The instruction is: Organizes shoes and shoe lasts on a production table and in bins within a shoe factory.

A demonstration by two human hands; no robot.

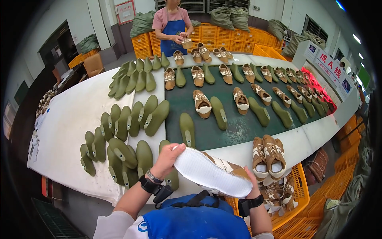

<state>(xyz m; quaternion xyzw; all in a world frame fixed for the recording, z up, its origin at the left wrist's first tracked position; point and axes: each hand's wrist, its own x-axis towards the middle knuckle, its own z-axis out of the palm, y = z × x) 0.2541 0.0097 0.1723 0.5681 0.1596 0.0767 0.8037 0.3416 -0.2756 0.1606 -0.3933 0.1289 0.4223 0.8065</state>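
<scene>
Between my two hands is a brown-and-white sneaker upper (pixel 217 169), its white ribbed bottom turned up toward me. My left hand (pixel 166 160) is closed on one end, the thumb lying on the white surface. At the other end my right hand (pixel 252 184) is wrapped around the brown part, its fingers mostly hidden. Just beyond the upper, a green shoe last (pixel 187 128) lies on the dark green belt (pixel 234 133). Several more green lasts (pixel 144 157) lie on the white table to the left of my left hand.
Brown-and-white shoes (pixel 269 156) stand at the table's right edge, above an orange crate (pixel 298 181) holding more uppers. Rows of shoes and lasts cover the belt. Across the table, a person in a blue apron (pixel 174 38) handles a small light-brown item (pixel 186 43).
</scene>
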